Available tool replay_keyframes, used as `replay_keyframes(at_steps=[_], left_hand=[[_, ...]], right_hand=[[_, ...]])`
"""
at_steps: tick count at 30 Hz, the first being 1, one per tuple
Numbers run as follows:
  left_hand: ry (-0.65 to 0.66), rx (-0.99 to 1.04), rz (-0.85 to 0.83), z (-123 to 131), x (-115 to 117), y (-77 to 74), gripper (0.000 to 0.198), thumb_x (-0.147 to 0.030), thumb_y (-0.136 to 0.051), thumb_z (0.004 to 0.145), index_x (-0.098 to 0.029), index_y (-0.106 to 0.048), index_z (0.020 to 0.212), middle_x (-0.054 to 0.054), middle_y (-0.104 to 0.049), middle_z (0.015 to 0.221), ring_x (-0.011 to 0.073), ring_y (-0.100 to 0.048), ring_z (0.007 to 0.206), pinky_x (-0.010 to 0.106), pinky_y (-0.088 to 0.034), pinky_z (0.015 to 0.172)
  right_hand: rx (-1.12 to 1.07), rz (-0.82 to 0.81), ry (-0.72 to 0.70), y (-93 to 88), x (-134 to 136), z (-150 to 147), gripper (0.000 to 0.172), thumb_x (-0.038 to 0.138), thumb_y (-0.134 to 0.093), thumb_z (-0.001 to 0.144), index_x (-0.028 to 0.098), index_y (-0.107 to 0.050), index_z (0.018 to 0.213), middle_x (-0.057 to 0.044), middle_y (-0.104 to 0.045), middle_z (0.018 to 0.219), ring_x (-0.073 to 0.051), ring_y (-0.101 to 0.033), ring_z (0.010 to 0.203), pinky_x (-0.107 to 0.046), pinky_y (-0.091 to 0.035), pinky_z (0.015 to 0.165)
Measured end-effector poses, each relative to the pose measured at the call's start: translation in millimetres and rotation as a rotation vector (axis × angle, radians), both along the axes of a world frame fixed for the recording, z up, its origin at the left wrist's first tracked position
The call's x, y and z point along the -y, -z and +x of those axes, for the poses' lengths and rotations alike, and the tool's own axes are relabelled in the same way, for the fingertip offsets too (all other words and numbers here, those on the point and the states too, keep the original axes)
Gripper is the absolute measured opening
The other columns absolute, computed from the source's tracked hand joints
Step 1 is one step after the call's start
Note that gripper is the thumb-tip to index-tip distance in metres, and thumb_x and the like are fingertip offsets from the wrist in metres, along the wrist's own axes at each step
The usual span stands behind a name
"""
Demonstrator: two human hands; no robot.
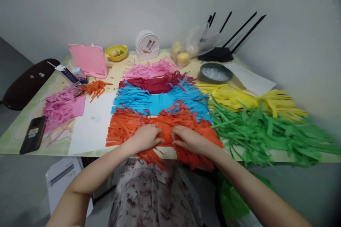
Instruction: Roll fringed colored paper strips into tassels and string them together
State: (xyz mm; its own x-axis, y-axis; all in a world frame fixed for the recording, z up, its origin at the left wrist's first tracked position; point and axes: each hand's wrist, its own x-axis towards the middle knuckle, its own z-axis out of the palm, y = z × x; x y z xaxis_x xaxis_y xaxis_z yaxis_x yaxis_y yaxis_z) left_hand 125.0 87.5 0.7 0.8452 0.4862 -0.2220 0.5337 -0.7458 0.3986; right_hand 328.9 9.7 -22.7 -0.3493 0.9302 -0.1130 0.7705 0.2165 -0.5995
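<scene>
Orange fringed paper [165, 127] lies at the table's front edge, its cut strips spread to both sides and partly hanging over. My left hand [147, 137] is closed with its fingertips on the plain middle band. Facing it, my right hand [188, 139] is closed on the same band a short way to the right. Just behind lies blue fringed paper [160, 103], then dark red fringed paper [151, 84] and pink fringed paper [149, 69]. To the right are green fringed paper [266, 134] and yellow fringed paper [239, 96].
On the left are a white sheet [92, 124], a phone [33, 134], a pink fringed piece [62, 106], drink cartons [69, 74] and a pink stand [89, 60]. Behind stand a yellow bowl [116, 53], a dark bowl [215, 73] and a router [216, 54].
</scene>
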Motion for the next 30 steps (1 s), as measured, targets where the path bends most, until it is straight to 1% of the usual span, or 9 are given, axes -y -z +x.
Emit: replay_keyframes(at_steps=[4,11,15,18,21,23,26,28,30], left_hand=[[0.027,-0.005,0.022,1.9,1.1,-0.6,0.018,-0.029,-0.052,0.090,-0.018,-0.067,0.089,0.007,-0.067,0.091,0.0211,-0.065,0.085,0.029,-0.049,0.074],[0.058,-0.067,0.155,0.6,13.3,1.7,0.017,-0.019,-0.049,0.086,-0.016,-0.062,0.096,0.012,-0.065,0.095,0.0252,-0.064,0.088,0.034,-0.050,0.077],[-0.036,-0.037,0.130,0.8,17.0,6.3,0.019,-0.012,-0.044,0.086,-0.015,-0.059,0.097,0.014,-0.064,0.099,0.0280,-0.062,0.096,0.039,-0.049,0.084],[-0.121,-0.007,0.094,-0.5,12.1,6.1,0.017,-0.012,-0.043,0.087,-0.017,-0.058,0.092,0.011,-0.066,0.093,0.0244,-0.064,0.089,0.034,-0.050,0.078],[-0.177,0.043,0.081,-5.9,4.7,2.8,0.010,-0.015,-0.046,0.085,-0.019,-0.055,0.088,0.006,-0.067,0.088,0.0202,-0.064,0.080,0.030,-0.049,0.071],[-0.252,0.169,0.048,-12.0,2.0,1.5,0.009,-0.014,-0.047,0.083,-0.019,-0.054,0.084,0.005,-0.067,0.085,0.0194,-0.064,0.078,0.029,-0.049,0.070],[-0.417,0.518,-0.004,-24.6,1.0,3.2,0.009,-0.013,-0.048,0.080,-0.019,-0.055,0.081,0.004,-0.068,0.086,0.0181,-0.064,0.082,0.029,-0.049,0.076],[-0.546,0.746,-0.004,-36.6,-2.4,4.6,0.010,-0.014,-0.049,0.080,-0.019,-0.058,0.082,0.004,-0.069,0.089,0.0172,-0.064,0.086,0.029,-0.049,0.080],[-0.714,0.945,-0.004,-53.9,-13.1,2.5,0.007,-0.017,-0.053,0.078,-0.018,-0.059,0.080,0.002,-0.068,0.085,0.0158,-0.064,0.083,0.027,-0.049,0.078]], right_hand=[[0.004,0.004,-0.006,-2.3,-0.1,-1.0,0.008,0.013,-0.059,0.082,0.019,-0.056,0.076,-0.005,-0.061,0.080,-0.019,-0.056,0.075,-0.031,-0.047,0.069],[0.007,0.029,0.027,3.6,-3.2,1.1,0.008,0.016,-0.061,0.083,0.018,-0.057,0.076,-0.005,-0.062,0.080,-0.019,-0.058,0.075,-0.031,-0.047,0.070],[0.029,0.089,0.068,-10.5,12.9,-7.3,0.003,0.018,-0.063,0.083,0.017,-0.060,0.084,-0.010,-0.065,0.089,-0.023,-0.061,0.085,-0.036,-0.051,0.078],[-0.020,0.212,0.102,-20.6,34.7,-32.1,0.021,0.017,-0.053,0.089,0.017,-0.062,0.108,-0.013,-0.068,0.108,-0.025,-0.063,0.101,-0.040,-0.051,0.090],[-0.036,0.290,0.058,-7.5,43.6,-61.1,0.044,0.007,-0.039,0.088,0.015,-0.057,0.127,-0.014,-0.064,0.127,-0.023,-0.059,0.118,-0.040,-0.048,0.102],[0.038,0.304,0.077,10.9,38.3,-73.5,0.053,0.004,-0.041,0.080,0.008,-0.056,0.131,-0.019,-0.061,0.132,-0.027,-0.056,0.124,-0.044,-0.047,0.104],[0.138,0.189,0.212,30.5,25.7,-79.4,0.059,0.004,-0.042,0.077,0.002,-0.051,0.136,-0.022,-0.060,0.133,-0.028,-0.057,0.123,-0.043,-0.049,0.101],[0.161,0.133,0.275,30.6,21.9,-79.9,0.060,0.005,-0.040,0.080,0.005,-0.048,0.139,-0.020,-0.058,0.135,-0.026,-0.059,0.121,-0.039,-0.050,0.099],[0.192,0.102,0.282,23.4,21.9,-81.1,0.057,0.005,-0.041,0.082,0.007,-0.050,0.139,-0.019,-0.060,0.133,-0.026,-0.061,0.117,-0.038,-0.049,0.099]])
